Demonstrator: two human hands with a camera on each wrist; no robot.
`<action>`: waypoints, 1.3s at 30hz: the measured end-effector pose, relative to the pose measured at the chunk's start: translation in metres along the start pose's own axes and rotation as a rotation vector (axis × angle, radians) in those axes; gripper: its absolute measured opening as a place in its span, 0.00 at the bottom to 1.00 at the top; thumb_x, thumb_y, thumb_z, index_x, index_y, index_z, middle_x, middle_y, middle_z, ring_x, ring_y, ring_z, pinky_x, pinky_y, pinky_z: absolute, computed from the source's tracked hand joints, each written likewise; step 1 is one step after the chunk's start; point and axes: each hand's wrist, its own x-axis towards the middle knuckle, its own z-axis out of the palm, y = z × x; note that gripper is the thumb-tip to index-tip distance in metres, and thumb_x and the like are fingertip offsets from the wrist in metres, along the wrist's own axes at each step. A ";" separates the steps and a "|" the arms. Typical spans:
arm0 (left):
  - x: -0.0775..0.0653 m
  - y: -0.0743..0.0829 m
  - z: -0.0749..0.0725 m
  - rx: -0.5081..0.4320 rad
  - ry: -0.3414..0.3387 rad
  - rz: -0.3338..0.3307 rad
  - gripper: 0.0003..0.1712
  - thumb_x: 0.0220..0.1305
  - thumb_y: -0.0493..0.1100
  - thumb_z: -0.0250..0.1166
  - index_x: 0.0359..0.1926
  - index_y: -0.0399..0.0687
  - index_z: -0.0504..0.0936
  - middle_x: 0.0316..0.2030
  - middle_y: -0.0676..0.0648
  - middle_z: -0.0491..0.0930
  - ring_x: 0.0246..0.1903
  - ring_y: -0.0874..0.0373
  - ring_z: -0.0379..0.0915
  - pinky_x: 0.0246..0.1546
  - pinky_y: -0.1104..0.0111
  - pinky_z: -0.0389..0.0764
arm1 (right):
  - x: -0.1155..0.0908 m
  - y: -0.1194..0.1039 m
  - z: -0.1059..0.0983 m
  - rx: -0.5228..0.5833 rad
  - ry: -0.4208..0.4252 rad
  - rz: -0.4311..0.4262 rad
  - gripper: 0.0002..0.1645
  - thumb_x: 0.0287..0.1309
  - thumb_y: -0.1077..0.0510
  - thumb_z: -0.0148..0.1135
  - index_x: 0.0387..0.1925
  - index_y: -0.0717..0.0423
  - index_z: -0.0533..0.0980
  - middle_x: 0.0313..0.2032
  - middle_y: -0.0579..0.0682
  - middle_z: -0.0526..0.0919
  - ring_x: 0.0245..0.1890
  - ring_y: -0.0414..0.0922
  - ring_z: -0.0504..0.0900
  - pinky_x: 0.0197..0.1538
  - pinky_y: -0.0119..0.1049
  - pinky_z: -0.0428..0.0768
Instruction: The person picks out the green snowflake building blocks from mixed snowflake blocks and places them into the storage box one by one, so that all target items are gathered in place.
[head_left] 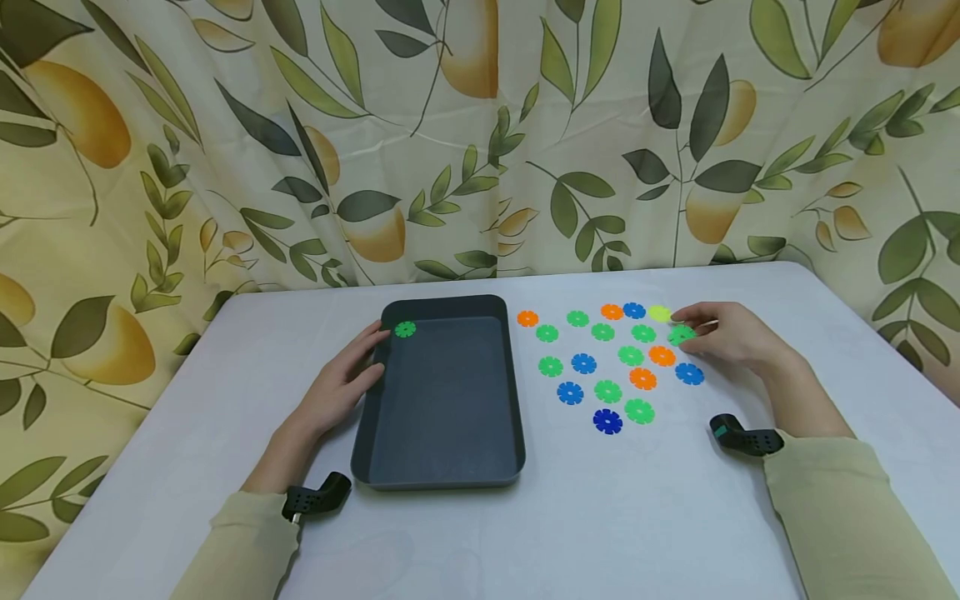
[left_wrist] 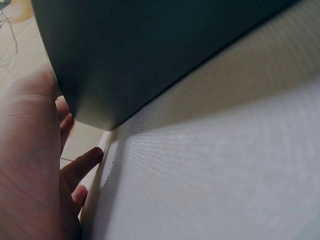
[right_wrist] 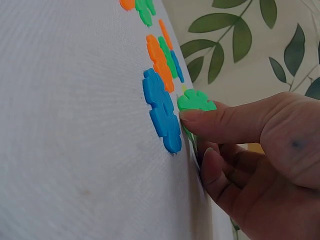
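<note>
Fingers (right_wrist: 214,175) and thumb of a person's right hand (head_left: 738,337) pinch a green disc (head_left: 680,335) at the right edge of a scatter on the white tabletop (head_left: 600,517); the far fingertips are partly hidden, leaving the exact hold hard to judge. A yellow disc (head_left: 660,313) sits just beside them, a blue disc (head_left: 689,374) nearer the wrist. The left hand (head_left: 337,392), thumb and fingers apart, touches the left side of a dark tray (head_left: 438,400), whose wall blocks much of the left wrist view. One green piece (head_left: 405,329) lies inside, near its far left corner. Behind, leafy fabric (head_left: 465,142) runs out of frame; both sleeves (head_left: 832,500) are cut off below.
</note>
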 end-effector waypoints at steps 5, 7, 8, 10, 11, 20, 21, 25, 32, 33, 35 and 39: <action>0.000 -0.002 0.000 -0.003 -0.002 0.000 0.29 0.77 0.43 0.55 0.75 0.48 0.65 0.78 0.52 0.51 0.77 0.52 0.44 0.73 0.48 0.51 | -0.001 -0.001 0.000 -0.011 -0.011 -0.011 0.29 0.63 0.63 0.65 0.64 0.68 0.70 0.54 0.68 0.70 0.53 0.63 0.66 0.57 0.55 0.70; 0.000 -0.003 0.001 -0.005 -0.002 0.001 0.29 0.77 0.43 0.55 0.75 0.48 0.65 0.78 0.52 0.51 0.77 0.52 0.44 0.73 0.47 0.51 | -0.001 -0.001 0.000 -0.015 -0.015 -0.014 0.29 0.64 0.63 0.65 0.63 0.68 0.70 0.54 0.69 0.70 0.53 0.63 0.67 0.58 0.56 0.70; 0.000 -0.003 0.001 -0.006 -0.001 0.002 0.29 0.77 0.43 0.55 0.75 0.49 0.65 0.78 0.52 0.51 0.77 0.52 0.44 0.73 0.48 0.52 | -0.001 -0.002 0.000 -0.015 -0.018 -0.015 0.29 0.64 0.63 0.64 0.63 0.69 0.70 0.55 0.69 0.71 0.53 0.63 0.67 0.58 0.56 0.71; 0.000 -0.003 0.001 -0.009 -0.001 0.003 0.29 0.77 0.43 0.55 0.75 0.49 0.65 0.78 0.51 0.51 0.77 0.52 0.44 0.73 0.48 0.52 | -0.002 -0.002 0.000 -0.014 -0.023 -0.019 0.28 0.65 0.63 0.63 0.64 0.69 0.70 0.55 0.69 0.71 0.53 0.63 0.68 0.58 0.56 0.72; 0.000 -0.003 0.001 -0.009 0.000 0.005 0.29 0.77 0.43 0.55 0.75 0.49 0.65 0.78 0.51 0.51 0.77 0.52 0.44 0.73 0.48 0.52 | -0.002 -0.002 -0.001 -0.012 -0.026 -0.021 0.28 0.65 0.63 0.63 0.64 0.69 0.70 0.55 0.69 0.71 0.53 0.63 0.68 0.58 0.55 0.73; 0.000 -0.003 0.000 -0.013 0.002 0.014 0.29 0.77 0.43 0.55 0.75 0.47 0.66 0.78 0.49 0.52 0.77 0.52 0.44 0.73 0.47 0.52 | -0.003 -0.003 -0.003 0.005 -0.052 -0.032 0.28 0.69 0.57 0.60 0.64 0.68 0.70 0.54 0.66 0.74 0.50 0.58 0.71 0.46 0.36 0.77; 0.000 -0.002 0.000 -0.012 0.002 0.013 0.29 0.77 0.43 0.55 0.75 0.47 0.66 0.78 0.49 0.52 0.77 0.52 0.44 0.73 0.47 0.52 | -0.003 -0.003 -0.003 0.011 -0.054 -0.032 0.28 0.69 0.56 0.60 0.65 0.67 0.70 0.54 0.66 0.74 0.49 0.57 0.71 0.45 0.35 0.77; 0.000 -0.002 0.001 -0.007 0.002 0.008 0.29 0.76 0.43 0.55 0.75 0.48 0.65 0.78 0.50 0.52 0.77 0.52 0.44 0.73 0.48 0.52 | -0.004 -0.005 -0.004 0.041 -0.059 -0.040 0.28 0.70 0.55 0.59 0.65 0.67 0.70 0.53 0.63 0.75 0.47 0.56 0.73 0.44 0.35 0.77; 0.001 -0.002 0.000 0.005 0.004 0.006 0.29 0.77 0.45 0.55 0.75 0.49 0.65 0.78 0.51 0.52 0.77 0.52 0.44 0.73 0.47 0.52 | -0.005 -0.011 -0.006 0.076 -0.059 -0.057 0.28 0.73 0.54 0.56 0.65 0.68 0.69 0.51 0.61 0.78 0.44 0.54 0.76 0.43 0.33 0.79; 0.000 -0.002 0.000 0.004 0.004 0.006 0.29 0.77 0.45 0.55 0.75 0.49 0.66 0.78 0.51 0.52 0.77 0.52 0.44 0.73 0.48 0.52 | -0.006 -0.012 -0.006 0.079 -0.060 -0.059 0.28 0.73 0.54 0.56 0.65 0.68 0.68 0.51 0.62 0.78 0.44 0.54 0.76 0.43 0.32 0.79; 0.001 -0.001 0.000 0.002 0.007 0.009 0.29 0.76 0.44 0.55 0.75 0.49 0.66 0.78 0.51 0.52 0.77 0.52 0.44 0.73 0.48 0.52 | -0.006 -0.014 -0.006 0.086 -0.061 -0.063 0.28 0.73 0.54 0.55 0.66 0.68 0.68 0.54 0.64 0.77 0.45 0.54 0.77 0.44 0.31 0.79; 0.000 -0.001 0.001 -0.006 0.008 0.013 0.29 0.76 0.43 0.55 0.75 0.48 0.65 0.78 0.50 0.52 0.77 0.52 0.44 0.73 0.48 0.51 | -0.008 -0.021 -0.004 0.094 -0.065 -0.073 0.28 0.73 0.54 0.55 0.66 0.68 0.68 0.56 0.65 0.77 0.46 0.54 0.77 0.45 0.31 0.78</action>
